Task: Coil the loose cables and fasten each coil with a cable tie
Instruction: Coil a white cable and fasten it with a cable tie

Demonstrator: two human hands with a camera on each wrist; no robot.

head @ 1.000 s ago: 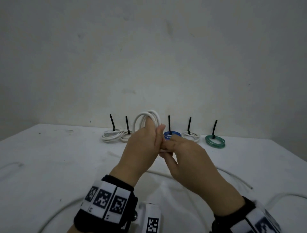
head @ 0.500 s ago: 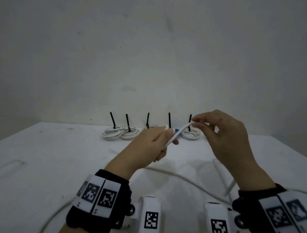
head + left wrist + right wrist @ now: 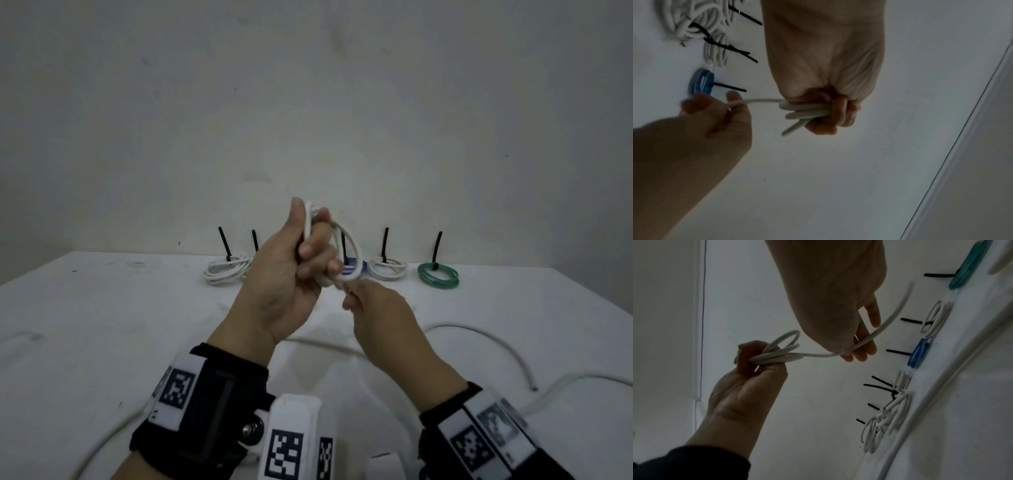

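Note:
My left hand (image 3: 301,253) is raised above the table and grips a small coil of white cable (image 3: 349,246), its fingers curled round the gathered loops (image 3: 805,112). Just below and to the right, my right hand (image 3: 356,298) pinches the running strand of the same cable (image 3: 818,355), which leaves the coil and passes through its fingers (image 3: 859,352). The free length of the white cable (image 3: 479,334) trails over the table to the right. In the right wrist view the loops (image 3: 785,344) stick out of the left fist.
A row of tied coils lies along the table's far edge by the wall: white coils (image 3: 227,270) at left, a blue one (image 3: 351,267), a white one (image 3: 387,269), a green one (image 3: 438,275), each with a black tie standing up. Another loose white cable (image 3: 102,442) crosses the near left.
My left hand has risen and turned, with more loops gathered in it. My right hand dropped from high on the right to just under the coil, sliding along the strand.

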